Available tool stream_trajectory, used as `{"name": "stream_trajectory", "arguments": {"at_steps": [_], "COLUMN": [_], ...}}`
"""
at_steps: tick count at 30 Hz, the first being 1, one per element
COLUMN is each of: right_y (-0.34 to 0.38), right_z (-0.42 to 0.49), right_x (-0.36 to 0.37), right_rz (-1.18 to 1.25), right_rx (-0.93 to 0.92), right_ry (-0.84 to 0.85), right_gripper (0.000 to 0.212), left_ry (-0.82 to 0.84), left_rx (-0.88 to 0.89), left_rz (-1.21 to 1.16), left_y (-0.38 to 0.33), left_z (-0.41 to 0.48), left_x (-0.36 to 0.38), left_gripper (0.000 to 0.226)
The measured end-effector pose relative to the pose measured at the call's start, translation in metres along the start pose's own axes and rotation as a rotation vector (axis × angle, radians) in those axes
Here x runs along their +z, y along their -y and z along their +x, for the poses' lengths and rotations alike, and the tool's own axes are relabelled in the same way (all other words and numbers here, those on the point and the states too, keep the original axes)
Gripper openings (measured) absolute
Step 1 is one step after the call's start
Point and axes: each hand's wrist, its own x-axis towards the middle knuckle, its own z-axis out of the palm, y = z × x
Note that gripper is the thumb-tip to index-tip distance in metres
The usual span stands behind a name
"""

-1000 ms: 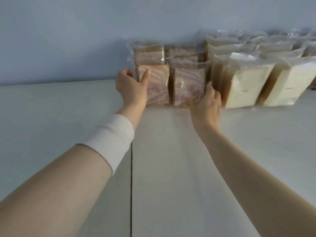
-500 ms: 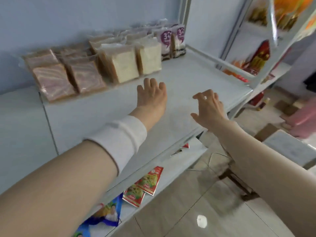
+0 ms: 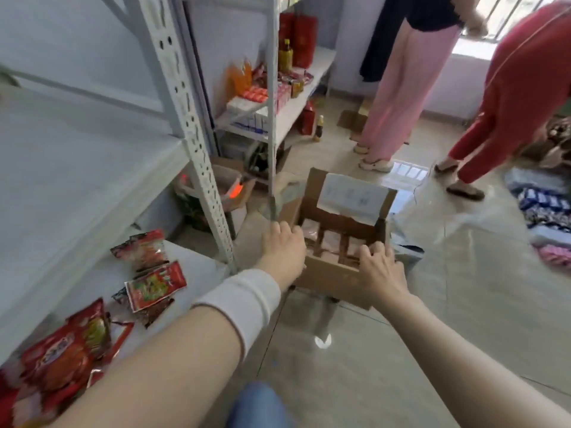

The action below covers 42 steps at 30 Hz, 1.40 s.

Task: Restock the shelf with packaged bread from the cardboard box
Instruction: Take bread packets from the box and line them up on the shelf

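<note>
The cardboard box sits open on the tiled floor, just right of the grey upright post of the shelf. Its far flap stands up and carries a white paper sheet. Inside, the packaged bread stands in a row of clear bags with pinkish-brown slices, filling the lower part of the box.

Both hands are at the box. The left hand, with a white wristband on its forearm, is at the box's near left corner with its fingers bent downward. It is blurred, and I cannot tell whether it grips anything. The right hand lies over the near rim towards the right, with its fingers curled over the edge towards the bread. The fingertips are hidden, so I cannot tell whether they hold a bag or only rest on the rim.

The broad shelf board on the left is pale grey. Below it, a lower shelf holds scattered red snack packets. Farther off, a second shelving unit carries bottles, cartons and red bags, and a bottle stands on the floor beside it. Far right, a person in pink trousers stands beside a person in red clothes who is bending over.
</note>
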Motion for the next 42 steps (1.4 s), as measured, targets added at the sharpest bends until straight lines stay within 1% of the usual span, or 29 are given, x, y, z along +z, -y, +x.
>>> {"name": "stream_trajectory", "arguments": {"at_steps": [3, 8, 11, 14, 17, 20, 23, 25, 28, 30, 31, 33, 36, 38, 40, 42], "right_y": [-0.030, -0.050, -0.061, -0.077, -0.090, -0.096, -0.098, -0.098, -0.098, -0.098, -0.096, -0.090, -0.081, -0.079, -0.082, -0.088], "right_z": [0.051, 0.148, 0.187, 0.224, 0.254, 0.278, 0.310, 0.343, 0.402, 0.441, 0.458, 0.482, 0.500, 0.504, 0.506, 0.506], "right_x": [0.017, 0.046, 0.057, 0.063, 0.073, 0.093, 0.130, 0.168, 0.245, 0.300, 0.324, 0.363, 0.393, 0.400, 0.400, 0.394], "right_rz": [0.012, 0.055, 0.067, 0.088, 0.178, 0.200, 0.220, 0.309, 0.500, 0.594, 0.640, 0.677, 0.531, 0.461, 0.494, 0.612], "right_rx": [0.080, 0.173, 0.233, 0.274, 0.328, 0.308, 0.254, 0.252, 0.346, 0.427, 0.466, 0.552, 0.679, 0.708, 0.735, 0.755], "right_ry": [0.064, 0.180, 0.284, 0.326, 0.384, 0.454, 0.519, 0.528, 0.550, 0.574, 0.567, 0.481, 0.348, 0.314, 0.310, 0.287], "right_gripper": [0.042, 0.043, 0.043, 0.042, 0.046, 0.048, 0.051, 0.055, 0.066, 0.069, 0.070, 0.069, 0.062, 0.062, 0.063, 0.058], "left_ry": [0.103, 0.176, 0.271, 0.322, 0.408, 0.449, 0.437, 0.426, 0.402, 0.348, 0.313, 0.235, 0.087, 0.018, 0.016, 0.074], "left_rx": [0.019, 0.032, 0.036, 0.050, 0.057, 0.002, -0.115, -0.210, -0.403, -0.487, -0.486, -0.426, -0.384, -0.396, -0.414, -0.441], "left_rz": [-0.003, -0.033, -0.021, -0.021, -0.042, -0.099, -0.216, -0.285, -0.397, -0.483, -0.515, -0.545, -0.601, -0.658, -0.704, -0.711], "left_y": [-0.022, -0.027, -0.035, -0.047, -0.061, -0.071, -0.073, -0.070, -0.058, -0.049, -0.044, -0.038, -0.038, -0.039, -0.040, -0.039], "left_z": [0.061, 0.179, 0.229, 0.273, 0.310, 0.347, 0.388, 0.423, 0.477, 0.509, 0.521, 0.536, 0.541, 0.539, 0.536, 0.534], "left_x": [0.025, 0.060, 0.071, 0.082, 0.092, 0.109, 0.140, 0.176, 0.246, 0.293, 0.314, 0.348, 0.375, 0.379, 0.376, 0.368], "left_gripper": [0.061, 0.056, 0.056, 0.052, 0.058, 0.055, 0.056, 0.065, 0.078, 0.080, 0.080, 0.079, 0.083, 0.089, 0.100, 0.107]}}
